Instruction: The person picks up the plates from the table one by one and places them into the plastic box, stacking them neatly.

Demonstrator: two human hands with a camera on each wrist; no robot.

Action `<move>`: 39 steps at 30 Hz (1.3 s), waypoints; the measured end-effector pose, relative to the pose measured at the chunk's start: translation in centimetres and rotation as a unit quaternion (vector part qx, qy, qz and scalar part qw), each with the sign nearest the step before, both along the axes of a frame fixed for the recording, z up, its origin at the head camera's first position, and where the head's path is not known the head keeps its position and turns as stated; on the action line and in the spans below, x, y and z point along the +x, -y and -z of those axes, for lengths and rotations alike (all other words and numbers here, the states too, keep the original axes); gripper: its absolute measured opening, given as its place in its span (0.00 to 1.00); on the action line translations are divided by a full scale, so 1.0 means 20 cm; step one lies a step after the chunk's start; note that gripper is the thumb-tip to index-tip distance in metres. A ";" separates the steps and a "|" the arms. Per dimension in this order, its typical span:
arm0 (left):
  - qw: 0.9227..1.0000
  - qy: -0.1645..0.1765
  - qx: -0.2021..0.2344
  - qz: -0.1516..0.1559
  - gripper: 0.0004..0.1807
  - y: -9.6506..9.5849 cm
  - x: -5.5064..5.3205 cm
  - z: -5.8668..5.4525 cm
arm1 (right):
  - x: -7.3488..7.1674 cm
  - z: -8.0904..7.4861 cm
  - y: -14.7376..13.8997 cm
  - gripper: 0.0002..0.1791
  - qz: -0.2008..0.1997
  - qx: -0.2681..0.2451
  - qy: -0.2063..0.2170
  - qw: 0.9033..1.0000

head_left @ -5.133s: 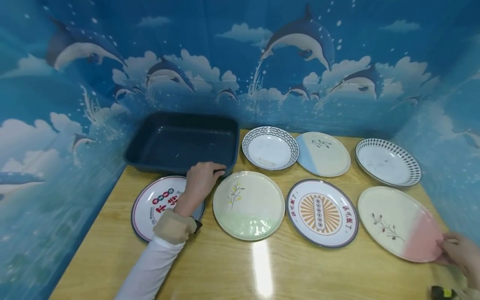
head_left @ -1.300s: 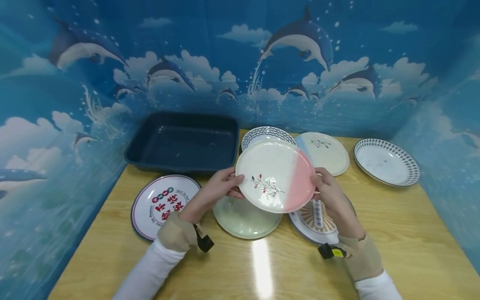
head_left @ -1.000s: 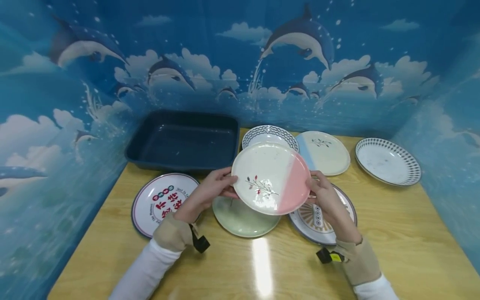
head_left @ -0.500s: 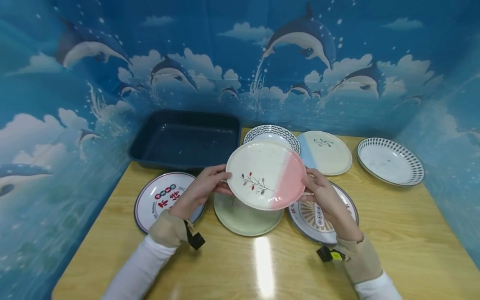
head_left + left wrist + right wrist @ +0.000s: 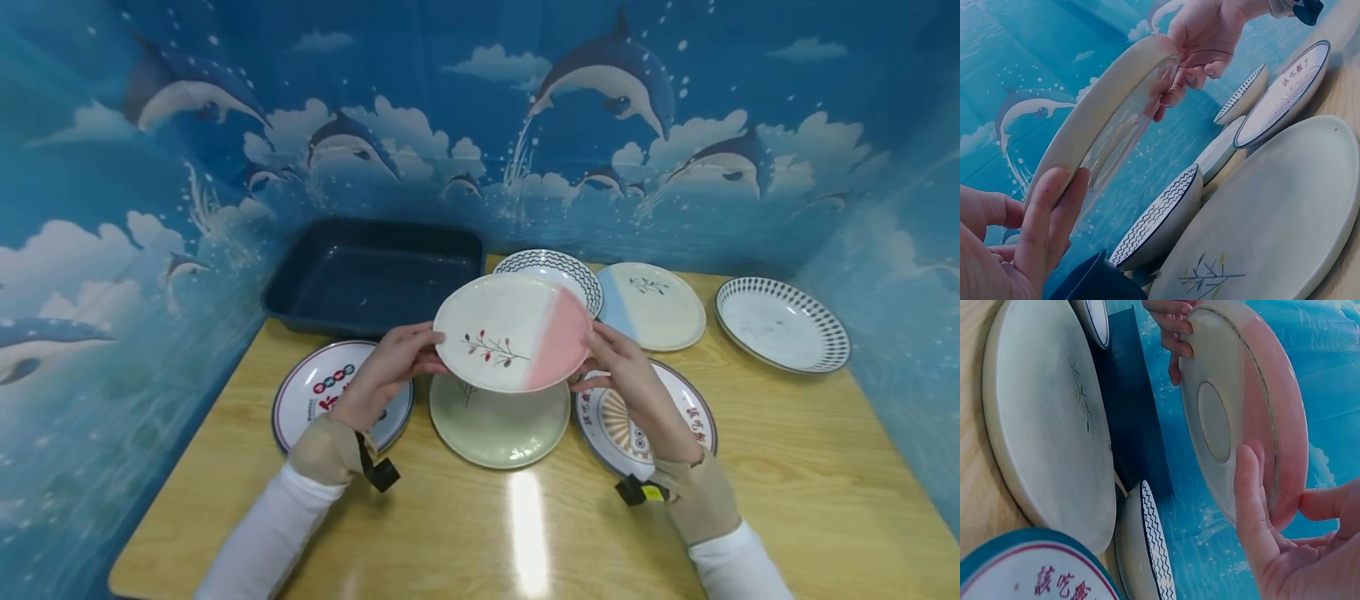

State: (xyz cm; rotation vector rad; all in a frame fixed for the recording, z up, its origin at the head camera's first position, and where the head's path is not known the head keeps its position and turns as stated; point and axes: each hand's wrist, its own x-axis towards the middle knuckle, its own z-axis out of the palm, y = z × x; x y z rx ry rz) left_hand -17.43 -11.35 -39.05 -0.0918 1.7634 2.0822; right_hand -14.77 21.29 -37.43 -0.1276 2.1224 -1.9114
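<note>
A cream and pink plate [image 5: 513, 333] with a painted twig is held up in the air between both hands. My left hand [image 5: 393, 362] grips its left rim, thumb on top and fingers beneath, as the left wrist view also shows. On the pink side, my right hand [image 5: 622, 371] pinches the rim; in the right wrist view its fingers [image 5: 1249, 487] lie against the plate's underside. Directly below, apart from the held plate, a cream and green plate [image 5: 498, 425] lies on the table, partly covered in the head view.
A dark rectangular basin [image 5: 375, 279] stands at the back left. A red-lettered plate [image 5: 300, 400] is front left, a sunburst plate [image 5: 690, 417] front right. Behind are a zigzag-rimmed bowl [image 5: 585, 279], a blue and cream plate [image 5: 667, 308] and a diamond-rimmed bowl [image 5: 780, 325].
The right hand took the cream and pink plate from the table's right side, and the left hand left the basin's rim to grip it too. Lately the plate has drifted left and slightly up.
</note>
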 end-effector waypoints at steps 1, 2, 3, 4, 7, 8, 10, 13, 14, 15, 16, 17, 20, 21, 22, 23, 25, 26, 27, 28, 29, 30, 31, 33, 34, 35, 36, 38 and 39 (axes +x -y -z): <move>1.000 0.001 0.001 -0.004 0.24 0.01 0.00 0.00 | 0.00 0.00 0.01 0.34 -0.005 -0.002 -0.003 1.000; 1.000 0.003 0.001 -0.010 0.24 0.02 0.00 0.00 | -0.01 0.00 0.02 0.34 -0.006 -0.002 -0.003 1.000; 1.000 0.005 0.000 -0.016 0.24 0.03 0.00 0.00 | -0.01 0.00 0.03 0.34 -0.010 0.000 -0.006 1.000; 1.000 0.004 0.000 -0.020 0.24 0.04 0.00 -0.01 | -0.01 0.00 0.04 0.34 -0.011 0.002 -0.007 1.000; 0.999 0.003 -0.001 -0.034 0.24 0.08 0.00 -0.02 | -0.02 0.00 0.06 0.35 -0.010 0.006 -0.006 1.000; 0.999 0.001 -0.002 -0.036 0.24 0.09 0.00 -0.02 | -0.02 0.00 0.07 0.35 -0.008 0.009 -0.004 1.000; 0.999 -0.002 -0.001 -0.040 0.24 0.11 -0.01 -0.03 | -0.03 0.01 0.09 0.37 -0.011 0.007 -0.002 1.000; 0.998 0.005 0.002 -0.057 0.25 0.16 -0.04 -0.03 | -0.06 0.02 0.13 0.36 -0.027 0.009 -0.005 1.000; 0.998 0.007 0.004 -0.064 0.25 0.18 -0.04 -0.03 | -0.07 0.02 0.14 0.35 -0.034 0.010 -0.009 0.999; 0.997 0.009 0.007 -0.071 0.25 0.20 -0.05 -0.03 | -0.08 0.02 0.16 0.35 -0.039 0.010 -0.012 0.999; 0.997 0.010 0.009 -0.078 0.25 0.22 -0.06 -0.03 | -0.10 0.02 0.17 0.34 -0.042 0.016 -0.018 0.999; 0.996 0.010 0.013 -0.086 0.25 0.24 -0.07 -0.03 | -0.11 0.02 0.19 0.33 -0.045 0.023 -0.024 0.998; 0.994 0.005 0.017 -0.106 0.25 0.29 -0.09 -0.05 | -0.14 0.02 0.25 0.32 -0.042 0.058 -0.051 0.996; 0.993 0.004 0.021 -0.113 0.26 0.31 -0.10 -0.06 | -0.15 0.02 0.27 0.32 -0.040 0.072 -0.060 0.995; 0.992 0.004 0.025 -0.123 0.26 0.32 -0.12 -0.06 | -0.17 0.02 0.30 0.31 -0.039 0.089 -0.074 0.993; 0.991 0.005 0.028 -0.132 0.27 0.33 -0.13 -0.07 | -0.18 0.02 0.33 0.32 -0.036 0.100 -0.080 0.991; 0.988 0.006 0.028 -0.150 0.27 0.36 -0.15 -0.09 | -0.21 0.03 0.39 0.33 -0.033 0.118 -0.091 0.988; 0.987 0.007 0.027 -0.158 0.26 0.37 -0.17 -0.09 | -0.22 0.04 0.42 0.33 -0.033 0.129 -0.096 0.986; 0.986 0.009 0.026 -0.166 0.26 0.38 -0.18 -0.10 | -0.24 0.04 0.45 0.35 -0.036 0.139 -0.100 0.985; 0.985 0.010 0.024 -0.173 0.26 0.39 -0.20 -0.10 | -0.26 0.05 0.49 0.36 -0.039 0.153 -0.108 0.982; 0.984 0.010 0.018 -0.177 0.26 0.40 -0.21 -0.10 | -0.28 0.06 0.52 0.37 -0.041 0.165 -0.112 0.979; 0.984 0.010 0.011 -0.179 0.26 0.41 -0.22 -0.10 | -0.30 0.06 0.55 0.38 -0.044 0.179 -0.120 0.975; 0.983 0.012 0.005 -0.182 0.26 0.42 -0.24 -0.10 | -0.32 0.07 0.58 0.39 -0.047 0.195 -0.128 0.971; 0.982 0.015 -0.005 -0.186 0.26 0.44 -0.27 -0.10 | -0.35 0.08 0.63 0.42 -0.051 0.226 -0.140 0.963; 0.982 0.018 -0.011 -0.189 0.27 0.45 -0.28 -0.10 | -0.37 0.08 0.65 0.43 -0.053 0.239 -0.142 0.959; 0.982 0.019 -0.019 -0.188 0.27 0.46 -0.29 -0.10 | -0.38 0.08 0.67 0.44 -0.055 0.247 -0.138 0.958; 0.982 0.020 -0.025 -0.188 0.27 0.47 -0.31 -0.09 | -0.39 0.09 0.69 0.44 -0.056 0.254 -0.133 0.956; 0.981 0.023 -0.041 -0.186 0.26 0.48 -0.33 -0.08 | -0.41 0.10 0.72 0.46 -0.058 0.270 -0.123 0.953; 0.981 0.024 -0.048 -0.185 0.26 0.49 -0.34 -0.07 | -0.42 0.10 0.73 0.47 -0.060 0.276 -0.118 0.952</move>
